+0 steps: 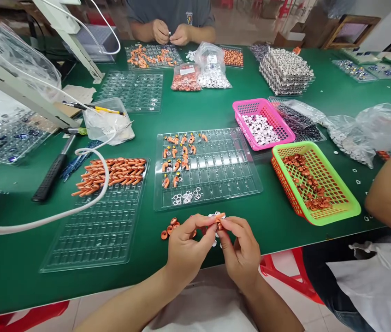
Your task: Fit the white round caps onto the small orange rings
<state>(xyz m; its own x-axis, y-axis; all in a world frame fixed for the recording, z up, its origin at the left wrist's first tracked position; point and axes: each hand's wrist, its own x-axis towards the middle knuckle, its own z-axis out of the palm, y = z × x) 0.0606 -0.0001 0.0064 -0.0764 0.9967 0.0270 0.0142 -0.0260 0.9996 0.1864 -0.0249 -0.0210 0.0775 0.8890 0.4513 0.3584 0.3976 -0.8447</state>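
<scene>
My left hand (190,242) and my right hand (239,246) meet over the table's near edge. Both pinch a small orange plastic part (220,216) between thumb and fingers; its exact kind is too small to tell. Copper-orange cup-shaped pieces (171,227) lie beside my left hand, and small white pieces show behind and below the fingers, partly hidden. Just beyond is a clear blister tray (216,177) with curved orange parts (185,150) in its left compartments and white rings (187,197) in its front row.
At left, a clear tray (91,235) bears stacked orange parts (112,173), near a black-handled hammer (52,177) and a white cable (95,200). Right stand a pink basket (287,136) of white pieces and a green basket (349,207) of orange ones. Co-workers sit opposite and at right.
</scene>
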